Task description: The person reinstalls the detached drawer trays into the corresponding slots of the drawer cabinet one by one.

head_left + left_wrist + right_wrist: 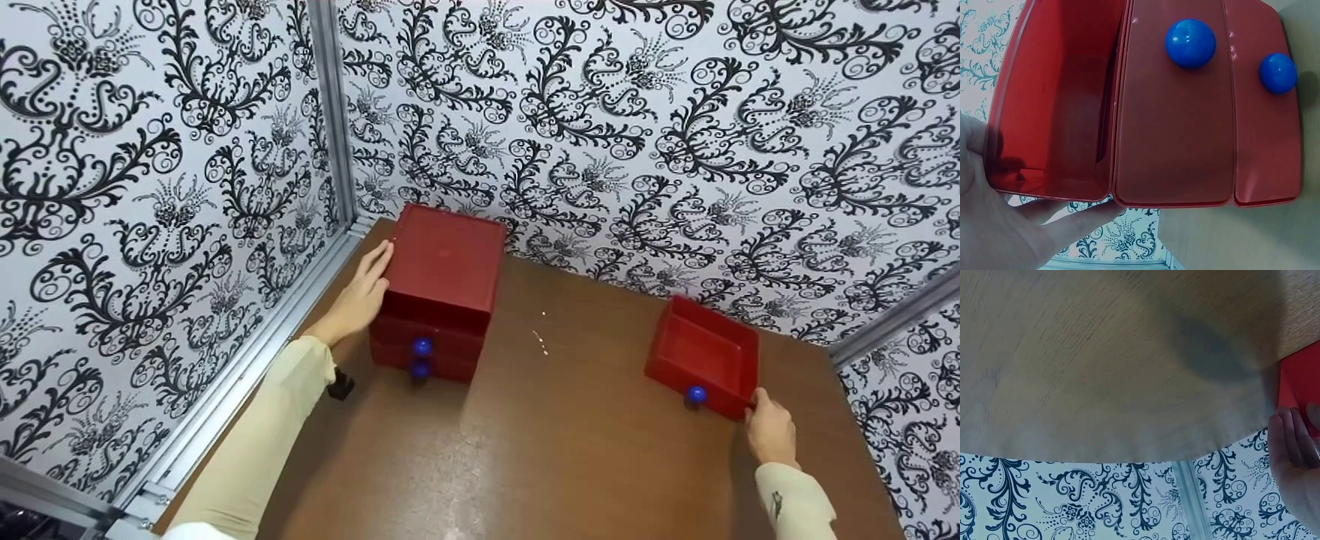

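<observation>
A red drawer cabinet stands at the back left of the table. Its top slot is a hollow without a drawer; below it two closed drawers carry blue round knobs. Against the cabinet's left side near the top edge, my left hand rests with fingers extended. Off to the right is a loose red drawer, its inside bare and its blue knob facing me. My right hand pinches this drawer at its front right corner, thumb and fingers on either side of the wall.
The brown wooden table has a few small light specks between cabinet and drawer. Patterned white walls close in the back and sides. A metal rail runs along the left edge.
</observation>
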The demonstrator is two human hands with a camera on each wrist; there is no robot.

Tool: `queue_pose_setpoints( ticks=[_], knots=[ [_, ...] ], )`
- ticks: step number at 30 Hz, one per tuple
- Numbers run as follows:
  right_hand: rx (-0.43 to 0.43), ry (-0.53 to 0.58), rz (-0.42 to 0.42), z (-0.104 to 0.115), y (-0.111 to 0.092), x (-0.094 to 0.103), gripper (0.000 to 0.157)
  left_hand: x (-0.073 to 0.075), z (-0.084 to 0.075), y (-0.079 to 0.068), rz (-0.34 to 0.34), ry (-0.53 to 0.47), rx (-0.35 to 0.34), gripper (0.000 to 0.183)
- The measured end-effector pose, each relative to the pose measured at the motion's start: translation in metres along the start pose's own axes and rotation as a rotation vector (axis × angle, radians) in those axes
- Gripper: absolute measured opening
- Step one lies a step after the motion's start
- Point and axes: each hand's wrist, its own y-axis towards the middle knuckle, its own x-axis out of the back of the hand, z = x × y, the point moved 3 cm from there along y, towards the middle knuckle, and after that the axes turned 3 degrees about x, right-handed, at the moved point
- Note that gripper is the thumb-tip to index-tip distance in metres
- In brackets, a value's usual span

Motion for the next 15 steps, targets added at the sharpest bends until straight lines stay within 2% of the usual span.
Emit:
queue_pose_setpoints(
  ticks=[12,15],
  knots=[
    [0.046,0.007,0.045,-0.0037,0.0037,0.0,0.011,0.0015,-0.0011,-0.0005,0.005,0.004,0.007,0.054],
    [0.031,0.015,0.057,-0.0043,0.0032,0.0002,0.009,0.0015,-0.0013,-0.0009,0.006,0.004,0.014,0.054]
  ],
)
